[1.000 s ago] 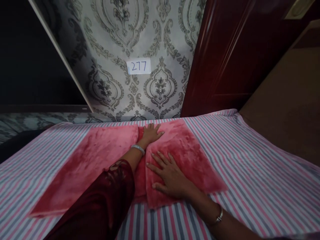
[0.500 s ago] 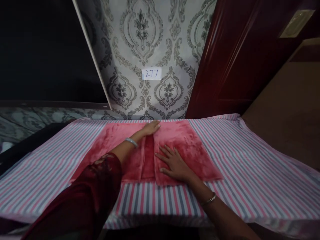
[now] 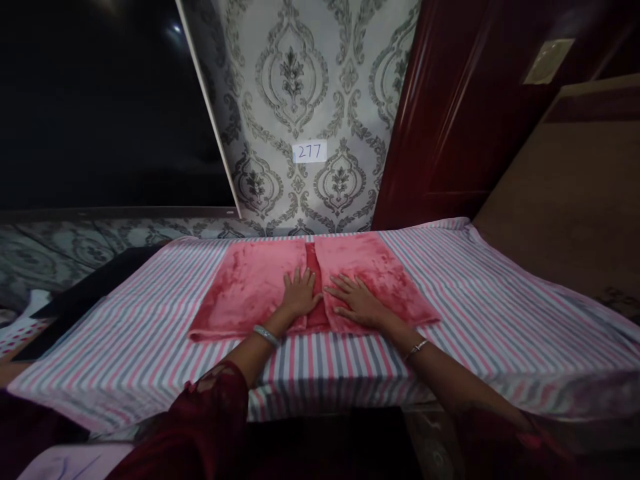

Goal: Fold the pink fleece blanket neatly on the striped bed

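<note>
A plush pink-red cloth (image 3: 255,267) lies on the table with its two sides folded inward, leaving a narrow darker strip between the folded edges. My left hand (image 3: 300,293) rests on the inner edge of the left fold, fingers spread, thumb reaching over the strip. On the right fold, close to its inner edge, my right hand (image 3: 359,303) lies flat with fingers apart. Neither hand grasps the cloth.
A striped tablecloth (image 3: 480,300) covers the table and hangs over its front edge. Behind stand a patterned wall with a paper label (image 3: 309,151), a dark screen (image 3: 100,107) at left, and a brown board (image 3: 575,200) at right.
My left hand has come back from the cloth's far edge to its near half. My right hand stays on the right fold. The gap between the folds looks narrower.
</note>
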A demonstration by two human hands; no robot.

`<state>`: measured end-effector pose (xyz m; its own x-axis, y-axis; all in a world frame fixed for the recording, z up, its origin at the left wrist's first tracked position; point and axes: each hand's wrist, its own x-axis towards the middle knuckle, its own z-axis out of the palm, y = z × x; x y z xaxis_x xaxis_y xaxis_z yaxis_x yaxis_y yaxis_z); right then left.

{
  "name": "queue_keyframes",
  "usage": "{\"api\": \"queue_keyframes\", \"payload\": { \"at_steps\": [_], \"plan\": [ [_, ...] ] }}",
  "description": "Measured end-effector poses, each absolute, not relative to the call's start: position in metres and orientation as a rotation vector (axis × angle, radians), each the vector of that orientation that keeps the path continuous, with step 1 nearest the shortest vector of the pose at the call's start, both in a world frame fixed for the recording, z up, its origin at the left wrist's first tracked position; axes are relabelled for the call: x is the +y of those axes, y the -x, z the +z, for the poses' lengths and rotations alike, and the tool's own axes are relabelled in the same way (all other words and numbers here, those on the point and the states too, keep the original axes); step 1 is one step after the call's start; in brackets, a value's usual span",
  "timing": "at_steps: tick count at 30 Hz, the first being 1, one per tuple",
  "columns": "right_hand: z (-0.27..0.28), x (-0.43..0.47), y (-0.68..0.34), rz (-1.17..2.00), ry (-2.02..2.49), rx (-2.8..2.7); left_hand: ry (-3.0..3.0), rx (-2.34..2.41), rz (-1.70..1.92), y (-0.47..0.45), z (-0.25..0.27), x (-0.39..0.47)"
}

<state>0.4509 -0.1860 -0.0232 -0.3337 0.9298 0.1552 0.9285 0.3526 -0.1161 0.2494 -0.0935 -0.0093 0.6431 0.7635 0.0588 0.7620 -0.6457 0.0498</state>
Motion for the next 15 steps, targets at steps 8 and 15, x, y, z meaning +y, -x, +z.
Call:
{"api": "queue_keyframes", "payload": {
  "at_steps": [8,15],
  "plan": [
    [-0.014,-0.199,-0.431,0.061,1.889,-2.258,-2.432,0.939,0.361,-0.234,0.003,-0.072],
    [-0.017,-0.238,-0.397,0.227,1.873,-1.892,-2.278,0.763,0.747,-0.174,0.018,-0.084]
  ]
}}
